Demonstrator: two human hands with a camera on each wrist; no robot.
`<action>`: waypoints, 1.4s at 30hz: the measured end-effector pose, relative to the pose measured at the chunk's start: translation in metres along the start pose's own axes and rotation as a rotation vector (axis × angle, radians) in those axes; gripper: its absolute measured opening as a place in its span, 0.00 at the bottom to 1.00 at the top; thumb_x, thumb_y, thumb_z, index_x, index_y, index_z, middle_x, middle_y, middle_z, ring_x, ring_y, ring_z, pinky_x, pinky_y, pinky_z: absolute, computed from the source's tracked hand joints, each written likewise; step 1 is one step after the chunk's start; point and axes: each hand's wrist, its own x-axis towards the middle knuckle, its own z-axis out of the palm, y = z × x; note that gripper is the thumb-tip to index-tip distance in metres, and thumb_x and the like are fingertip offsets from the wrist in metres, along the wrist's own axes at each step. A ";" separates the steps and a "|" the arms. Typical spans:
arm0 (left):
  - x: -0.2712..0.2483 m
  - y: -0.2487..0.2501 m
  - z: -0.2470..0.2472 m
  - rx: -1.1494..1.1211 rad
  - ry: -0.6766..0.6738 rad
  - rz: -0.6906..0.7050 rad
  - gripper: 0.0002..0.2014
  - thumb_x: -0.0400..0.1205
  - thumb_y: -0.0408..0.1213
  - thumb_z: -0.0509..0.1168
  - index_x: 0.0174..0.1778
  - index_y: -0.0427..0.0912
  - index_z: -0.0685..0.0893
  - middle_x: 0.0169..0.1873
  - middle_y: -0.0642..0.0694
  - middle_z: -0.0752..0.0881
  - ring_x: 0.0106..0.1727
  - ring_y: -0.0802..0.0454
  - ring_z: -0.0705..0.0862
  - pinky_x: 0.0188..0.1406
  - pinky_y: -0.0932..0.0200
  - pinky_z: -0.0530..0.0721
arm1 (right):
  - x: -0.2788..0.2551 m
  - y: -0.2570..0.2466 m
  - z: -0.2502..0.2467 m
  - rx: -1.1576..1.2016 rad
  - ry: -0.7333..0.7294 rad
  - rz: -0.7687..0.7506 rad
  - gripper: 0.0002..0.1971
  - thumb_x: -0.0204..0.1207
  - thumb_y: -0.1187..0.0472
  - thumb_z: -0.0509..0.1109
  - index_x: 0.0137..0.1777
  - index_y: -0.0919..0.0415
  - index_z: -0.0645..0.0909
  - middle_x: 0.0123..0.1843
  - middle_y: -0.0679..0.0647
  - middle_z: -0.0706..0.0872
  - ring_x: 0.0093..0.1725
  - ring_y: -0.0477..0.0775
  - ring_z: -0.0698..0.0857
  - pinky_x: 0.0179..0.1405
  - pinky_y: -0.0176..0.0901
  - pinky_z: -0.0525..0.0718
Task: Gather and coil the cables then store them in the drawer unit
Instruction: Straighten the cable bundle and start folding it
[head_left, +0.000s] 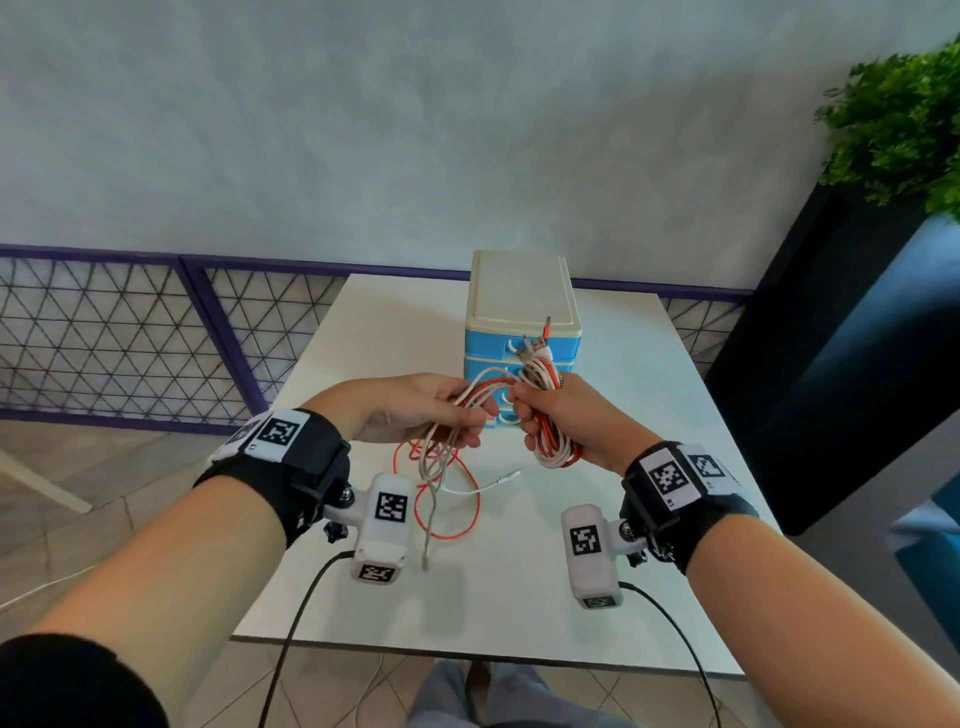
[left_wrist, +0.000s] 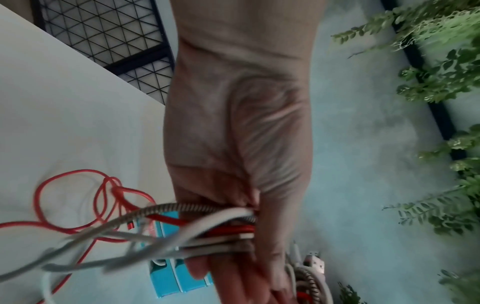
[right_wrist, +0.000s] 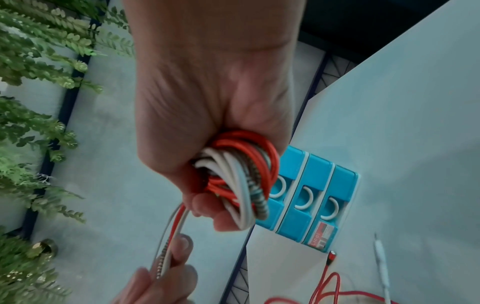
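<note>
Red, white and braided grey cables are bunched together above the white table. My right hand grips the coiled bundle in its fist, with USB plugs sticking up; the coil fills the right wrist view. My left hand holds the loose strands a little to the left, fingers curled over them. The uncoiled tails hang down and trail on the table. Behind the hands stands the blue drawer unit with a cream top, its drawers closed.
A purple-framed mesh fence runs behind the table. A dark planter with green foliage stands at the right. Black wrist-camera leads hang off the table's front edge.
</note>
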 end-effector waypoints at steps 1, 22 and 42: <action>-0.001 0.000 0.000 0.046 -0.012 -0.024 0.08 0.83 0.33 0.61 0.56 0.37 0.79 0.36 0.48 0.87 0.41 0.55 0.87 0.39 0.66 0.83 | 0.000 0.001 -0.002 0.005 0.013 0.004 0.10 0.84 0.61 0.64 0.41 0.61 0.78 0.29 0.52 0.78 0.26 0.47 0.77 0.29 0.43 0.83; -0.002 0.023 0.064 0.130 0.180 0.154 0.09 0.89 0.39 0.47 0.50 0.42 0.70 0.31 0.52 0.69 0.29 0.59 0.67 0.28 0.67 0.69 | 0.009 -0.003 -0.003 0.180 0.094 0.030 0.27 0.79 0.37 0.61 0.46 0.64 0.81 0.36 0.58 0.83 0.35 0.54 0.84 0.33 0.43 0.85; 0.009 0.046 0.085 0.708 0.206 -0.098 0.18 0.87 0.46 0.46 0.50 0.35 0.75 0.29 0.44 0.86 0.25 0.53 0.84 0.43 0.55 0.80 | 0.007 -0.011 0.002 0.288 0.191 0.013 0.13 0.80 0.52 0.70 0.40 0.61 0.79 0.34 0.55 0.83 0.31 0.52 0.82 0.32 0.45 0.82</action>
